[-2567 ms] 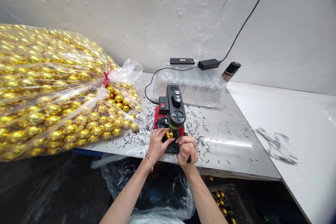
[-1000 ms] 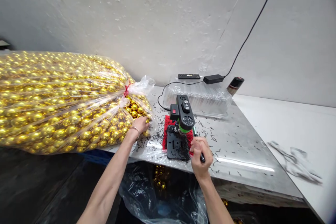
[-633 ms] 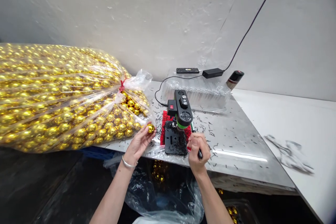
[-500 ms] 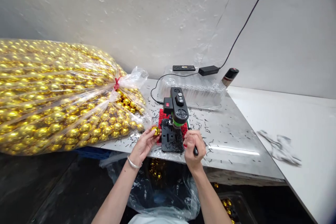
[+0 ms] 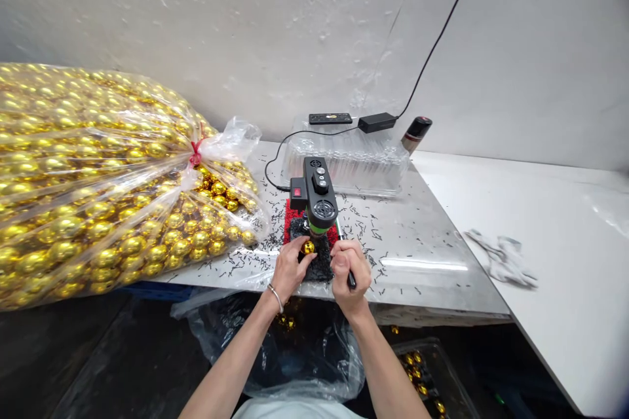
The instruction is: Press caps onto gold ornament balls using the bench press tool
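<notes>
Between the thumb and fingers of my left hand is a shiny gold ball, held over the black base plate and under the head of a small black drill press. My right hand is wrapped round the black-gripped lever at the press's right side. Under the press lies a red mat strewn with dark shavings. To the left, a large clear bag of gold balls is tied with a red string.
Behind the press stand clear plastic trays with a black power adapter on top. A dark-capped can leans near the wall. White gloves lie at right. An open plastic bag hangs below the table edge.
My left hand has moved right, bringing the gold ball from beside the base to under the press head. My right hand stays on the lever. The whole view has shifted slightly.
</notes>
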Available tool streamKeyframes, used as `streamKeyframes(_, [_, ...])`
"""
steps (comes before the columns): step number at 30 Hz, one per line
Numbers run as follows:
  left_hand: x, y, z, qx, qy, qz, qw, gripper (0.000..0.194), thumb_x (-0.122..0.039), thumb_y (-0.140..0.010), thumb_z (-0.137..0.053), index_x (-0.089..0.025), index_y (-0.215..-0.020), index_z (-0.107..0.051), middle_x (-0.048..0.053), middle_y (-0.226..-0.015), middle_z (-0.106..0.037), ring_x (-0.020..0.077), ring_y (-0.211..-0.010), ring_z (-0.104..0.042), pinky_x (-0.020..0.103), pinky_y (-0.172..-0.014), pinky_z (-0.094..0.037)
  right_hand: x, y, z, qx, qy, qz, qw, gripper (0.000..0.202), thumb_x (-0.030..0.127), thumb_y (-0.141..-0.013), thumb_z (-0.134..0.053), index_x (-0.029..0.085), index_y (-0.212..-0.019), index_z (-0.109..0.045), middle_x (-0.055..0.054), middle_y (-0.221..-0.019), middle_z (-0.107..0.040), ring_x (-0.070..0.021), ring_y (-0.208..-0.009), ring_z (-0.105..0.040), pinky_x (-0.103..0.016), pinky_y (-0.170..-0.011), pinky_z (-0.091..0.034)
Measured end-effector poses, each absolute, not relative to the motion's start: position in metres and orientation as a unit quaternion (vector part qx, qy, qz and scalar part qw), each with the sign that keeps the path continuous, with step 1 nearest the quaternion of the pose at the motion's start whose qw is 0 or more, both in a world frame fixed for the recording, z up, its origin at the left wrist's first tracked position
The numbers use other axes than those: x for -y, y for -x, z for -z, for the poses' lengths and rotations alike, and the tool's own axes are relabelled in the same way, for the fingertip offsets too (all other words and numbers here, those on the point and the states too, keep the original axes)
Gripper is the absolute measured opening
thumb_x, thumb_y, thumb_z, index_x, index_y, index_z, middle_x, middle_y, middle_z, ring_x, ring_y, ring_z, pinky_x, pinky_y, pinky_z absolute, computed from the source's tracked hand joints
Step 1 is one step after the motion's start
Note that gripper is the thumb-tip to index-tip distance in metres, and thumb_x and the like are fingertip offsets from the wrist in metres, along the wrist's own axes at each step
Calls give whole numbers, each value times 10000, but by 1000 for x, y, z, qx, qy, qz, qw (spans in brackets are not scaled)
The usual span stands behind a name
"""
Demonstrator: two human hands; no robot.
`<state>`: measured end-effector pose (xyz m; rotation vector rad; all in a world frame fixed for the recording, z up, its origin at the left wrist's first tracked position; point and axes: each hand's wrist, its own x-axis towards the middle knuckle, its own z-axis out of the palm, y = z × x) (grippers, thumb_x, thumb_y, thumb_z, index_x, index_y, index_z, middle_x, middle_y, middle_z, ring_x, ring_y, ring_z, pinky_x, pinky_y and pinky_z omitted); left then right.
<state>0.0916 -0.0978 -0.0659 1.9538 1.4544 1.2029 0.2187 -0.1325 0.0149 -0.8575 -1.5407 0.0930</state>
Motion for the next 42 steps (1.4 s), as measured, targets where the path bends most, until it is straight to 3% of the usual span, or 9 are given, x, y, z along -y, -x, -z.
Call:
streamKeyframes(9, [90,-91,73,-517,-724,-427,161,291,-340,-803,-676,-200,-1058,-662,84,-1002,-714,244,-934,-646,438,-898,-479,134,-218,-11,668,384,-49,635,242,59,-877,-397,199,-689,-460,-1,-675,-490,-128,-687,-523,-264,-589,-428])
streamKeyframes(23, [90,-88,72,-504,-719,-421,226,289,-378,-794,-682,-210,-1029,-687,85,-997,-702,247,-964,-603,441,-934,-449,129,-223,20,680,372,-21,631,249,197,-932,-358,202,-711,-473,-18,-719,-520,-128,-649,-526,-282,-569,-459])
streamKeyframes(33, [90,-88,72,-505,-717,-422,231,302,-360,-790,-687,-199,-1045,-682,92,-1008,-699,250,-968,-598,445,-928,-452,122,-222,34,676,372,12,636,302,264,-967,-292,208,-710,-442,6,-722,-518,-114,-642,-568,-401,-807,-518])
streamKeyframes(42, [89,-88,74,-501,-721,-425,221,310,-356,-799,-677,-202,-1068,-672,87,-1028,-703,242,-969,-607,439,-920,-458,119,-228,28,725,333,52,601,266,209,-944,-326,209,-707,-446,-8,-700,-511,-130,-647,-532,-327,-649,-489])
